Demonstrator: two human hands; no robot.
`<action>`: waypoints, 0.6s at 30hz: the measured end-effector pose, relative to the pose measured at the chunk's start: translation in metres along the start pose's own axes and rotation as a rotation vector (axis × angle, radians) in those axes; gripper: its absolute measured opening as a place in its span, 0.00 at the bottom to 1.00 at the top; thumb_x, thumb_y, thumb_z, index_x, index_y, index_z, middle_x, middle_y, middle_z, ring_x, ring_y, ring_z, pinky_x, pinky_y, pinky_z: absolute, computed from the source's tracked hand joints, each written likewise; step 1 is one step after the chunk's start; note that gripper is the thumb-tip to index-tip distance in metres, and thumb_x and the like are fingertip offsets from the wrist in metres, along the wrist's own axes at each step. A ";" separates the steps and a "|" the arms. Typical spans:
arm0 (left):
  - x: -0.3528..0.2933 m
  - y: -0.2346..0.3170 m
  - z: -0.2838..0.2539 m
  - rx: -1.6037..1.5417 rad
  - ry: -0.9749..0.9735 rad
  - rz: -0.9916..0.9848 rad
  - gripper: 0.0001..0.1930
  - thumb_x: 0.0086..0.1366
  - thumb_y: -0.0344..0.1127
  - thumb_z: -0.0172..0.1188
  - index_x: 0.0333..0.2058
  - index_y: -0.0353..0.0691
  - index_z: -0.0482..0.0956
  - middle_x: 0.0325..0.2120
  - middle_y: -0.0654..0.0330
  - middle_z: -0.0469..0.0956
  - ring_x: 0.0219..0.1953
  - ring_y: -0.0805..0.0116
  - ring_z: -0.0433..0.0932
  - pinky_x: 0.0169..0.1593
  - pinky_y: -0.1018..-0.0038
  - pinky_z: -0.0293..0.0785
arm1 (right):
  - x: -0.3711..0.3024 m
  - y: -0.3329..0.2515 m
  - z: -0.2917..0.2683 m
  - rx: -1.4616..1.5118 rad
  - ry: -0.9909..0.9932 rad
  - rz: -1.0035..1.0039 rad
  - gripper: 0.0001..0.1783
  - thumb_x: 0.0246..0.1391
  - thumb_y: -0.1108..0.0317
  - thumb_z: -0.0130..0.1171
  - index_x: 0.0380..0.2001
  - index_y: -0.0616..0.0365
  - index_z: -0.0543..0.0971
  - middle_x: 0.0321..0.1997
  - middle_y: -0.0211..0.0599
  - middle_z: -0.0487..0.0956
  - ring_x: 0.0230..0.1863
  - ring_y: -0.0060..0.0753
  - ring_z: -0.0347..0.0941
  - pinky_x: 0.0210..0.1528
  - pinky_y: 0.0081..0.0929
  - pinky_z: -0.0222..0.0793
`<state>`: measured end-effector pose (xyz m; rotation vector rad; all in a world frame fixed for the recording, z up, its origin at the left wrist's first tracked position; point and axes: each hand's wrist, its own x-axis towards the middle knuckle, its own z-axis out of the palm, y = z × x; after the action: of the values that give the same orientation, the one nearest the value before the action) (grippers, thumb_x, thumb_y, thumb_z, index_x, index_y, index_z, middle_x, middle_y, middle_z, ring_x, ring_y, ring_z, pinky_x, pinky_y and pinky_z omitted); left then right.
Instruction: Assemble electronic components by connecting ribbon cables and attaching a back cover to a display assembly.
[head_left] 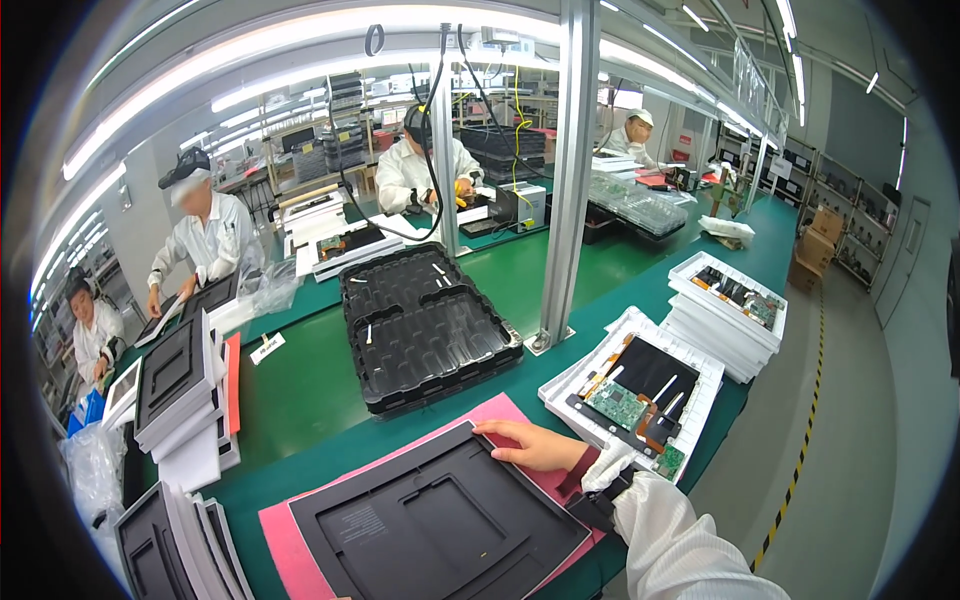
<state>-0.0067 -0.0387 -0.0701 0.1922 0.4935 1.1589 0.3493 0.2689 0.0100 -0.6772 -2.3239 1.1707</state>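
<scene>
Looking down at the green bench (300, 380), we see our right hand (535, 445) resting flat, fingers stretched and grasping nothing, on the upper right edge of a large black panel (440, 525). That panel lies on a pink mat (285, 535) at six o'clock, right in front of us, and it has a square recess near its middle. Our left hand is out of sight, so we cannot tell its state.

At three o'clock from the right hand, just beside it, sits a white tray (700, 400) carrying a dark screen unit with a green circuit board (617, 403) and orange ribbon strips. Past it, at two o'clock, a stack of white trays (725, 320) holds another such unit on top. At twelve o'clock a stack of black moulded trays (425, 325) stands near a metal post (565, 180). At nine o'clock, black panels in white trays are piled (180, 395), with more leaning at seven o'clock (165, 545).

Across the bench, other people in white coats work at their own places (210, 235).
</scene>
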 end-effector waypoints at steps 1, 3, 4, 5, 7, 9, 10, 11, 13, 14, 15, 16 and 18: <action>0.002 -0.001 0.028 0.171 0.221 0.055 0.27 0.56 0.48 0.58 0.50 0.36 0.73 0.45 0.54 0.78 0.48 0.59 0.76 0.52 0.61 0.73 | -0.002 -0.001 -0.001 0.000 0.009 0.009 0.27 0.58 0.67 0.54 0.60 0.58 0.64 0.63 0.45 0.64 0.65 0.40 0.59 0.66 0.31 0.53; 0.004 -0.005 0.046 0.162 0.267 0.102 0.26 0.56 0.48 0.58 0.49 0.36 0.74 0.43 0.54 0.79 0.47 0.60 0.77 0.50 0.63 0.74 | -0.001 -0.003 -0.001 0.005 0.009 0.005 0.26 0.59 0.67 0.54 0.60 0.58 0.64 0.63 0.45 0.65 0.65 0.40 0.60 0.66 0.31 0.53; 0.002 -0.006 0.053 0.151 0.313 0.147 0.25 0.56 0.48 0.58 0.48 0.36 0.74 0.41 0.54 0.80 0.46 0.61 0.77 0.48 0.64 0.75 | 0.002 -0.002 0.000 0.007 0.008 0.005 0.26 0.59 0.66 0.54 0.60 0.58 0.65 0.63 0.45 0.66 0.65 0.40 0.60 0.66 0.31 0.53; 0.003 -0.005 0.057 0.148 0.327 0.166 0.25 0.56 0.48 0.58 0.48 0.36 0.74 0.41 0.54 0.80 0.46 0.61 0.77 0.48 0.64 0.75 | 0.002 0.003 0.001 -0.022 0.019 -0.019 0.26 0.59 0.65 0.54 0.60 0.59 0.65 0.62 0.45 0.67 0.64 0.39 0.61 0.66 0.31 0.54; 0.009 -0.003 0.054 -0.062 -0.011 0.082 0.25 0.56 0.48 0.57 0.47 0.34 0.74 0.39 0.52 0.80 0.42 0.61 0.79 0.48 0.68 0.76 | 0.008 0.005 0.004 0.020 0.003 -0.014 0.26 0.59 0.65 0.54 0.59 0.60 0.66 0.62 0.45 0.67 0.64 0.39 0.61 0.66 0.31 0.53; 0.016 -0.004 0.054 -0.257 -0.366 0.002 0.26 0.57 0.48 0.57 0.47 0.33 0.74 0.36 0.50 0.81 0.38 0.62 0.80 0.48 0.72 0.76 | 0.000 0.005 -0.002 -0.035 0.022 -0.035 0.27 0.59 0.65 0.54 0.60 0.60 0.66 0.62 0.45 0.67 0.64 0.39 0.61 0.66 0.30 0.53; 0.014 -0.002 0.063 -0.147 -0.210 0.086 0.24 0.57 0.45 0.54 0.47 0.32 0.73 0.25 0.60 0.75 0.34 0.65 0.80 0.47 0.67 0.77 | -0.002 0.005 -0.002 0.004 0.030 -0.013 0.27 0.58 0.65 0.55 0.59 0.60 0.66 0.61 0.45 0.68 0.64 0.38 0.61 0.66 0.30 0.54; 0.012 -0.002 0.069 -0.040 -0.049 0.165 0.22 0.57 0.42 0.51 0.46 0.32 0.71 0.13 0.70 0.69 0.29 0.67 0.79 0.47 0.61 0.77 | -0.003 0.005 -0.002 0.041 0.038 0.010 0.27 0.58 0.66 0.55 0.59 0.61 0.66 0.61 0.45 0.68 0.64 0.38 0.62 0.66 0.30 0.54; 0.010 -0.005 0.061 -0.111 -0.041 0.178 0.22 0.56 0.40 0.51 0.46 0.32 0.72 0.11 0.72 0.64 0.26 0.70 0.78 0.46 0.63 0.78 | -0.003 -0.005 -0.005 -0.003 0.044 0.031 0.27 0.57 0.67 0.55 0.59 0.61 0.66 0.60 0.44 0.69 0.63 0.37 0.63 0.65 0.30 0.55; 0.014 -0.005 0.058 -0.182 -0.079 0.127 0.21 0.55 0.39 0.51 0.45 0.32 0.72 0.09 0.74 0.60 0.23 0.72 0.77 0.44 0.65 0.78 | -0.006 -0.011 -0.009 0.007 0.049 0.070 0.27 0.57 0.68 0.54 0.60 0.62 0.65 0.61 0.42 0.69 0.63 0.35 0.62 0.65 0.29 0.54; 0.012 -0.004 0.061 -0.182 -0.068 0.146 0.21 0.55 0.39 0.51 0.45 0.32 0.72 0.09 0.74 0.60 0.23 0.72 0.77 0.44 0.65 0.78 | -0.006 -0.009 -0.008 0.015 0.045 0.107 0.27 0.57 0.68 0.54 0.60 0.62 0.65 0.60 0.43 0.69 0.63 0.35 0.63 0.65 0.29 0.55; 0.011 -0.003 0.065 -0.065 0.046 0.146 0.23 0.55 0.39 0.51 0.47 0.31 0.71 0.13 0.70 0.67 0.27 0.69 0.79 0.46 0.63 0.78 | -0.004 -0.006 -0.006 0.024 0.044 0.108 0.27 0.57 0.68 0.53 0.60 0.62 0.65 0.60 0.43 0.69 0.63 0.35 0.63 0.65 0.29 0.55; 0.009 -0.002 0.072 0.050 0.162 0.146 0.24 0.54 0.38 0.52 0.49 0.31 0.70 0.18 0.66 0.74 0.31 0.65 0.80 0.47 0.61 0.77 | -0.001 -0.006 -0.002 0.034 0.040 0.108 0.27 0.57 0.69 0.53 0.60 0.62 0.65 0.60 0.44 0.69 0.62 0.35 0.63 0.65 0.29 0.55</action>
<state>0.0313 -0.0236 -0.0105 0.1803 0.6602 1.3121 0.3496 0.2665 0.0160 -0.8156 -2.2533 1.2294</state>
